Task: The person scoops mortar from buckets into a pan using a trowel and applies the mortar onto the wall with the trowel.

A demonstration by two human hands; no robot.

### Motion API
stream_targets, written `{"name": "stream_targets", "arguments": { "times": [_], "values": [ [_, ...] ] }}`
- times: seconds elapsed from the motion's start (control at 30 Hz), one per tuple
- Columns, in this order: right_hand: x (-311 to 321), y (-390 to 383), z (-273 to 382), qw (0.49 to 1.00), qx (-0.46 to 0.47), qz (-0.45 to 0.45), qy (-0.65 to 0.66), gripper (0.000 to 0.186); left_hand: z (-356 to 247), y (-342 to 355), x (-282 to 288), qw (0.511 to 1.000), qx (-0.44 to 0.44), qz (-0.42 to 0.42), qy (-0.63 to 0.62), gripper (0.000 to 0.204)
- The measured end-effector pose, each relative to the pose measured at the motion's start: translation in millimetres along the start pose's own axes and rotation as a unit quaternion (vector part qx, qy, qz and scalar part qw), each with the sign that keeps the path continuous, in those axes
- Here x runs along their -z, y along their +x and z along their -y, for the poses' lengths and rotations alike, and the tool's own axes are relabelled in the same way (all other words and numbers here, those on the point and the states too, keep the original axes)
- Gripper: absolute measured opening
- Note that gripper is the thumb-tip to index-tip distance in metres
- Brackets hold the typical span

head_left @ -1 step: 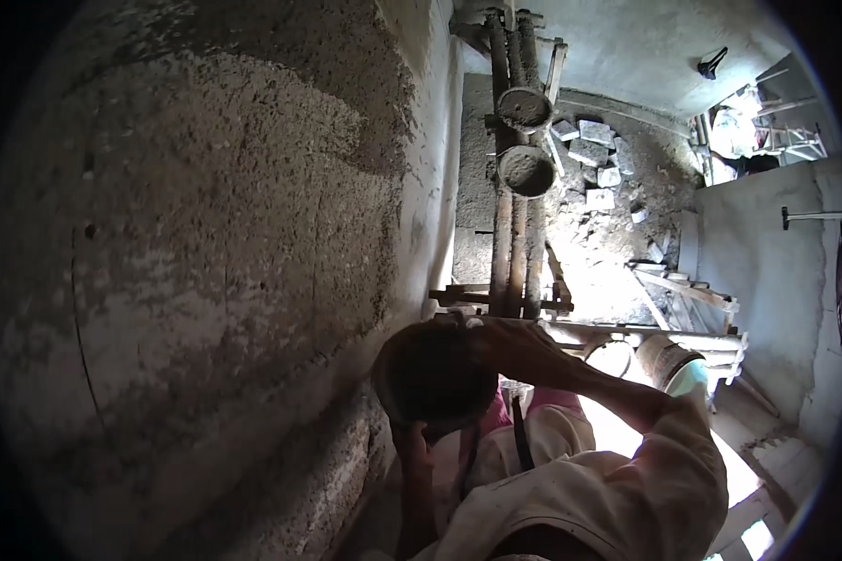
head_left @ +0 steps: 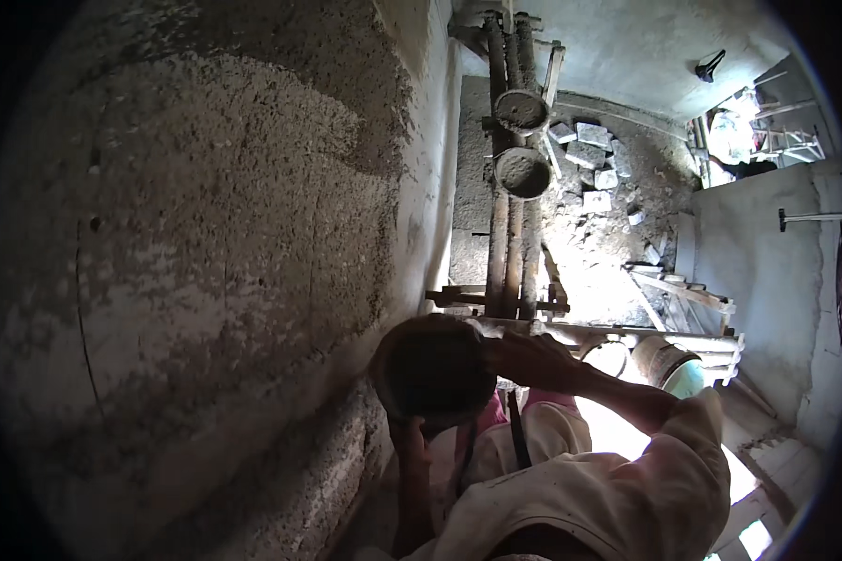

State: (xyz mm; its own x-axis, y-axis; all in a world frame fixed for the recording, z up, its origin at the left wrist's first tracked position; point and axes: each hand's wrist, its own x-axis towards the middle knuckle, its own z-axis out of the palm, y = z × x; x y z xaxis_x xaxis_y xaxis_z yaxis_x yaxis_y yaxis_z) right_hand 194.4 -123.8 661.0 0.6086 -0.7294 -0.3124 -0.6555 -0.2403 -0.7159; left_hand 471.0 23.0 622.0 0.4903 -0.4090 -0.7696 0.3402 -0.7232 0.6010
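Note:
Close to the wall on my left, a dark round pan (head_left: pixel 430 369) is held up between my two hands; its inside is too dark to make out. My left hand (head_left: pixel 409 438) grips its near lower edge from below, with the fingers mostly hidden behind it. On the other side, my right hand (head_left: pixel 529 361) is pressed against the right edge, its fingertips lost in shadow. Beyond it, two round pans of mortar, a nearer one (head_left: pixel 523 174) and a farther one (head_left: pixel 521 112), rest on the scaffold poles (head_left: pixel 515 243).
A rough, partly plastered wall (head_left: pixel 243 215) fills the left. Pale blocks (head_left: pixel 590 154) and rubble lie on the ground below. At right, a bucket (head_left: pixel 666 363) stands beside another round container (head_left: pixel 606 357) near wooden rails (head_left: pixel 683 290). A hammer-like tool (head_left: pixel 809 217) shows against the right wall.
My right hand has slid from the pan's upper right rim to lower on its right side. The pan itself has hardly moved; the whole view has shifted slightly.

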Motion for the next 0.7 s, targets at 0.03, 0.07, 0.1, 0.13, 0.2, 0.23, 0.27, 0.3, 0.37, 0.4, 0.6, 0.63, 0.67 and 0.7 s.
{"name": "stream_targets", "arguments": {
  "times": [0.03, 0.07, 0.1, 0.13, 0.2, 0.23, 0.27, 0.3, 0.37, 0.4, 0.6, 0.63, 0.67, 0.7],
  "values": [
    [-11.9, -28.6, -12.8, 0.996, 0.039, -0.034, -0.075, 0.034, 1.4, 1.4, -10.1, 0.997, -0.048, 0.019, -0.060, 0.061],
    [-12.5, -41.7, -10.3, 0.995, 0.035, -0.040, -0.081, 0.034, -6.7, -8.9, -22.7, 0.996, -0.050, 0.027, -0.061, 0.061],
    [-10.7, -48.9, -9.4, 0.991, -0.035, -0.031, -0.127, 0.032, -20.9, -23.2, -35.8, 0.994, -0.053, 0.067, -0.063, 0.061],
    [-7.7, -54.3, -10.8, 0.979, -0.105, -0.024, -0.170, 0.030, -30.2, -33.1, -47.7, 0.991, -0.057, 0.106, -0.062, 0.061],
    [-26.2, -56.6, -40.4, 0.979, -0.124, -0.043, -0.153, 0.025, -36.6, -46.4, -60.8, 0.986, -0.110, 0.126, -0.020, 0.063],
    [-45.7, -52.8, -72.1, 0.993, -0.015, -0.051, -0.107, 0.024, -39.0, -52.5, -69.9, 0.978, -0.156, 0.137, 0.020, 0.066],
    [-55.9, -54.4, -88.9, 0.992, 0.094, -0.056, -0.060, 0.023, -45.3, -63.3, -79.0, 0.977, -0.162, 0.139, 0.023, 0.066],
    [-51.0, -59.9, -90.1, 0.991, 0.098, -0.062, -0.062, 0.023, -55.5, -78.6, -89.8, 0.977, -0.145, 0.147, 0.042, 0.063],
    [-40.6, -72.7, -90.3, 0.992, 0.081, -0.013, 0.097, 0.027, -60.6, -89.9, -104.7, 0.977, -0.135, 0.152, 0.059, 0.060],
    [-38.5, -78.6, -89.9, 0.981, 0.074, 0.016, 0.177, 0.030, -55.5, -85.7, -109.0, 0.970, -0.148, 0.183, 0.052, 0.060],
    [8.3, -108.9, -74.2, 0.869, -0.140, 0.115, 0.461, 0.038, -46.5, -71.5, -146.9, 0.976, -0.076, 0.203, -0.013, 0.061],
    [18.2, -110.2, -69.1, 0.847, -0.147, 0.092, 0.502, 0.036, -51.5, -71.3, -155.6, 0.982, -0.024, 0.187, -0.023, 0.060],
    [26.8, -109.1, -63.5, 0.824, -0.151, 0.072, 0.541, 0.036, -47.6, -59.3, -155.9, 0.983, -0.021, 0.182, -0.024, 0.060],
    [31.5, -109.0, -61.1, 0.768, -0.181, 0.072, 0.610, 0.032, -39.5, -38.0, -154.4, 0.978, 0.015, 0.199, -0.061, 0.059]
  ]
}}
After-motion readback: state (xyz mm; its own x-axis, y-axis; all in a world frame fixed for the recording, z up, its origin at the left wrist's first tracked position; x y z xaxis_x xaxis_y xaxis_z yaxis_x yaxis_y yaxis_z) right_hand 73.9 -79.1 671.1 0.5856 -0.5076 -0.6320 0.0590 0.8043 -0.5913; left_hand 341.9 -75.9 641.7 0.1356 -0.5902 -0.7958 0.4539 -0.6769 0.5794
